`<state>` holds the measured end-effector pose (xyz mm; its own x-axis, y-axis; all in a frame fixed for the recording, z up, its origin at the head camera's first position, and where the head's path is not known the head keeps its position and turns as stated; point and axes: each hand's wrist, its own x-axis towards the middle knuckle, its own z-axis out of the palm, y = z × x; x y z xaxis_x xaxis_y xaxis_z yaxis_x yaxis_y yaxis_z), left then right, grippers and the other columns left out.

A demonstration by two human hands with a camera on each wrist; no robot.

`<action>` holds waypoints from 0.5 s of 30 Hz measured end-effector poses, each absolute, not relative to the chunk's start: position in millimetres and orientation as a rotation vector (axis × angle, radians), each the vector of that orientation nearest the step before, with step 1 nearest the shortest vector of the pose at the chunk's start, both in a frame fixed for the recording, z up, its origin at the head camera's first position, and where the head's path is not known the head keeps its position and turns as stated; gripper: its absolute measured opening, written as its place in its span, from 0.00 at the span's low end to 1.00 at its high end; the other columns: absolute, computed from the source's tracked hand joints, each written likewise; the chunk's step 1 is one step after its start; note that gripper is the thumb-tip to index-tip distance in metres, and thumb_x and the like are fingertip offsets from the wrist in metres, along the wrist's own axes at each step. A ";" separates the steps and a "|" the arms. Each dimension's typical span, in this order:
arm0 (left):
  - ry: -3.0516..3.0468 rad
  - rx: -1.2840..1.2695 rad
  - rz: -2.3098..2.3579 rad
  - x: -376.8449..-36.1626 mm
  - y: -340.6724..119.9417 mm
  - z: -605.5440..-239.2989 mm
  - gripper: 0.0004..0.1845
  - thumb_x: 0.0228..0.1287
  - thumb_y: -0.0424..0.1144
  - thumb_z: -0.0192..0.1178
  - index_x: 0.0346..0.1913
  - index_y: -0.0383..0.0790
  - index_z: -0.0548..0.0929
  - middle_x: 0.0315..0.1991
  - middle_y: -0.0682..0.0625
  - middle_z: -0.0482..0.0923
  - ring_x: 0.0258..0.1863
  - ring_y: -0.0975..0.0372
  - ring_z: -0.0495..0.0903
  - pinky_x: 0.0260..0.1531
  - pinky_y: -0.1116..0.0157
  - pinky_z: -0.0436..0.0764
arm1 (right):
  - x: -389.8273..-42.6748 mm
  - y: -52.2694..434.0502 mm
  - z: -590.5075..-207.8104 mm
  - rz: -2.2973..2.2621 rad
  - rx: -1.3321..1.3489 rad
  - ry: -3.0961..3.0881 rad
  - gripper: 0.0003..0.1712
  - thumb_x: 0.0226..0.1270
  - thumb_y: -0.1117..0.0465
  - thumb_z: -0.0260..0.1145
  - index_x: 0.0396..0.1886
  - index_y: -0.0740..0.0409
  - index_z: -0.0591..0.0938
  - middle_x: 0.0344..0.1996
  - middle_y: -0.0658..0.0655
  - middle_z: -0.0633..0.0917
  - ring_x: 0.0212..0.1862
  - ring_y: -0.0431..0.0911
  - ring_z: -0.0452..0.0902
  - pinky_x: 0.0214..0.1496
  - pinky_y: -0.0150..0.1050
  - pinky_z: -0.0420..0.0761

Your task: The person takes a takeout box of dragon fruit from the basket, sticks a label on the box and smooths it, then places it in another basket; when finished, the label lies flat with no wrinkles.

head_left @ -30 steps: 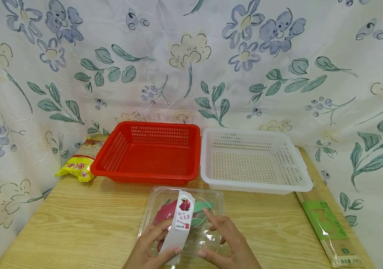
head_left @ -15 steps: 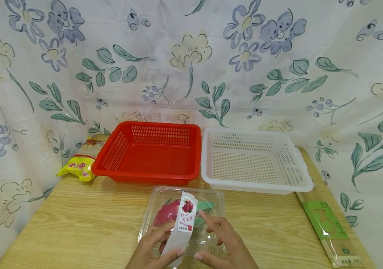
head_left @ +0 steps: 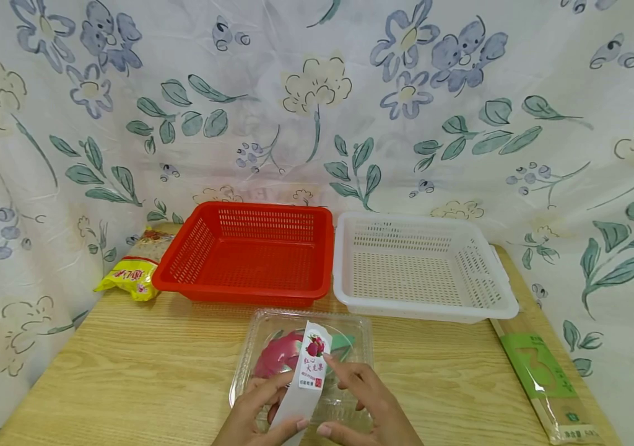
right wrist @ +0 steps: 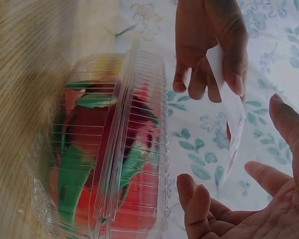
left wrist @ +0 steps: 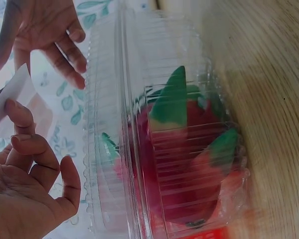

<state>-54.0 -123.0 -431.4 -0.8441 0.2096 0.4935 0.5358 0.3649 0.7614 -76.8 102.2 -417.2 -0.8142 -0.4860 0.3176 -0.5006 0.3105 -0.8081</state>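
The left hand point(head_left: 250, 412) pinches a white paper label point(head_left: 304, 381) between its thumb and curled fingers. The label stands up over a clear plastic box point(head_left: 272, 328). It has a small fruit picture and some writing near its top.

The right hand point(head_left: 364, 402) is just beside the label, on the other side. Its fingers are straight and loose. One fingertip touches the label near the writing, and the thumb tip sits low by the label's bottom edge, close to the left thumb. In the right wrist view, the right hand point(right wrist: 249, 199) is open with the palm up, and the left hand point(right wrist: 209, 45) grips the label point(right wrist: 228, 107) above it.

The box lies flat on the wooden table point(head_left: 127, 371), close to the front edge, under both hands. Its lid is shut. Inside is a pink fruit point(head_left: 280, 359) with green tips.

Behind the box, a red basket point(head_left: 244, 254) and a white basket point(head_left: 417, 266) sit side by side, almost touching. A yellow bag point(head_left: 130, 272) lies just left of the red basket. A long, thin pack with a green label point(head_left: 540, 378) lies along the right edge of the table. A flowered cloth point(head_left: 317, 99) hangs behind everything.
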 end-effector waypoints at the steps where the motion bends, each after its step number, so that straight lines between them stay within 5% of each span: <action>1: -2.315 -0.665 -1.472 -54.2 -123.0 -431.8 0.31 0.51 0.31 0.74 0.61 0.46 0.79 0.30 0.62 0.84 0.35 0.72 0.65 0.28 0.68 0.67 | -76.2 102.1 -416.9 1.577 0.941 -2.544 0.44 0.61 0.59 0.73 0.76 0.42 0.65 0.53 0.49 0.75 0.48 0.44 0.72 0.37 0.33 0.74; 15: -2.255 -0.859 -1.474 -58.8 -121.6 -440.4 0.31 0.51 0.29 0.73 0.61 0.40 0.77 0.26 0.57 0.81 0.30 0.76 0.65 0.28 0.67 0.62 | -75.7 95.5 -422.2 1.558 1.039 -2.441 0.43 0.61 0.56 0.74 0.75 0.45 0.67 0.49 0.46 0.72 0.46 0.38 0.72 0.35 0.32 0.73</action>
<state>-58.8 -121.6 -440.4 -0.7712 0.3115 0.5551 0.6335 0.2898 0.7174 -75.7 95.5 -422.2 -0.7700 -0.5023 0.3933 -0.5683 0.2597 -0.7808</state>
